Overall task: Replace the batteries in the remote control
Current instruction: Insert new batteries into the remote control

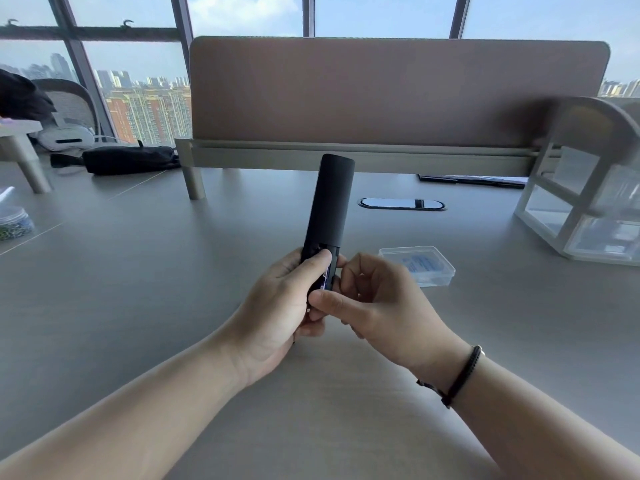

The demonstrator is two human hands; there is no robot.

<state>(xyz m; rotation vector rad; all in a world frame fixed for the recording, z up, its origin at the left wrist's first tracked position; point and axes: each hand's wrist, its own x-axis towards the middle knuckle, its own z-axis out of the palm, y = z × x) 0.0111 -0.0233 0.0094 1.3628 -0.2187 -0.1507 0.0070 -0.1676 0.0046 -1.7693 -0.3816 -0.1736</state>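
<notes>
A slim black remote control (330, 202) stands almost upright above the desk, its back facing me. My left hand (287, 299) grips its lower end, thumb pressed across the open battery bay. A battery (325, 273) with a blue and white label shows in that bay, mostly covered by fingers. My right hand (374, 296) pinches the remote's lower right edge beside the battery with thumb and fingers. A clear plastic box (420, 265) with blue-labelled contents lies on the desk just right of my hands.
A grey desk (138, 289) spreads under my hands. A brown divider panel (398, 91) stands at the back, a cable grommet (401, 204) before it. A white drawer organiser (588, 202) is at the right; a black pouch (131, 160) and a jar (14, 221) at the left.
</notes>
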